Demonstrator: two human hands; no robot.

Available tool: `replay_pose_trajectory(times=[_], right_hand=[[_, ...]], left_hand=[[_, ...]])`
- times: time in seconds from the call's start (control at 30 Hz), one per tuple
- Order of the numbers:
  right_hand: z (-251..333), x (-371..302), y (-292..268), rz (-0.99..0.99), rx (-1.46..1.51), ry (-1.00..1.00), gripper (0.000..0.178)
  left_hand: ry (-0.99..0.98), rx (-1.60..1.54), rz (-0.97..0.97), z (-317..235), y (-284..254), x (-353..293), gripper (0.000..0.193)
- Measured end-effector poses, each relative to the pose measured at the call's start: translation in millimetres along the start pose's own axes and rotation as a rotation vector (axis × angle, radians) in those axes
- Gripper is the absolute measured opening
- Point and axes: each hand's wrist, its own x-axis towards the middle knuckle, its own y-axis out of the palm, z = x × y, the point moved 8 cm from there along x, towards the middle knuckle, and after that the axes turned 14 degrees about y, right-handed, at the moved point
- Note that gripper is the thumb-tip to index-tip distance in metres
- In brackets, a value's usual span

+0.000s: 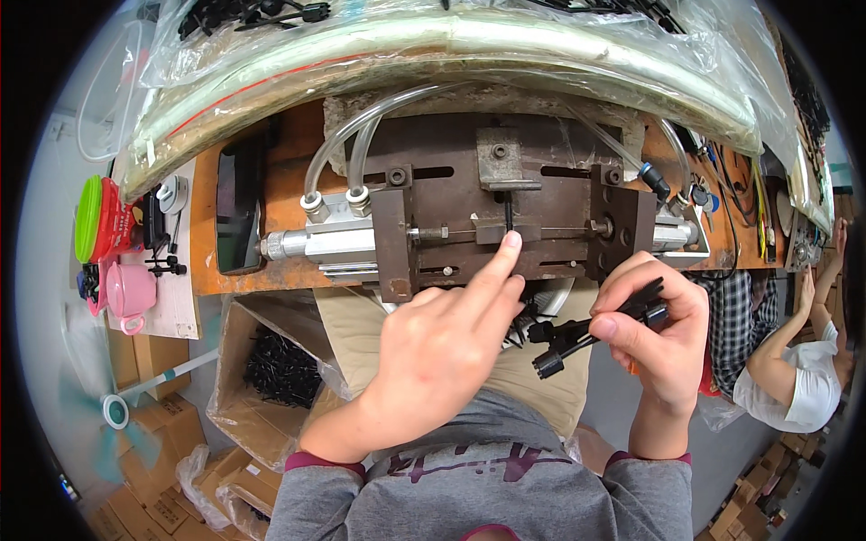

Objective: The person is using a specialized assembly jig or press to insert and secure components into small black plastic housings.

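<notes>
My left hand (pixel 446 338) reaches over the metal fixture with its index finger stretched out. That fingertip rests at the near end of a thin black rod (pixel 508 211), which lies in the small metal block (pixel 487 233) at the fixture's middle. Nothing shows in this hand's grasp; its other fingers are partly bent. To the right, my right hand (pixel 663 329) is closed around several black plastic parts (pixel 577 339), with slim stems and ribbed round ends sticking out. Pneumatic cylinders (pixel 338 242) flank the fixture on both sides.
Clear hoses (pixel 338 135) arch behind the fixture. A black phone (pixel 240 206) lies on the bench at left, near a pink cup (pixel 132 293). An open bag-lined box (pixel 271 370) of black parts stands below. At right, another person (pixel 785 383) sits.
</notes>
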Motion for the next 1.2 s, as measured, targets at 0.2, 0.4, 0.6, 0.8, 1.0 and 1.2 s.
replay_pose_trajectory(times=[0.2, 0.4, 0.6, 0.8, 1.0, 1.2], right_hand=[[-1.6, 1.9, 17.7, 0.065, -0.032, 0.003, 0.014], [-9.0, 4.2, 29.3, 0.211, 0.222, 0.034, 0.049], [-13.5, -2.5, 10.0, 0.061, 0.272, -0.031, 0.032], [-8.2, -4.8, 2.4, 0.002, 0.184, -0.089, 0.026], [10.3, -26.5, -39.6, -0.372, 0.147, -0.484, 0.03], [0.3, -49.2, 38.5, -0.48, -0.835, -1.085, 0.029]], left_hand=[[-0.175, -0.889, -0.095, -3.8, 4.5, -5.8, 0.063], [-0.373, -1.102, -0.012, -8.5, 28.5, -12.9, 0.032], [-0.507, -1.074, -0.009, -0.2, 32.8, -23.6, 0.024], [-0.552, -1.065, -0.001, 4.4, 36.2, -32.4, 0.026], [-0.649, -1.234, -0.103, 10.9, 35.4, -49.1, 0.029], [-0.637, -1.366, -0.372, 12.9, 21.1, -56.3, 0.021]])
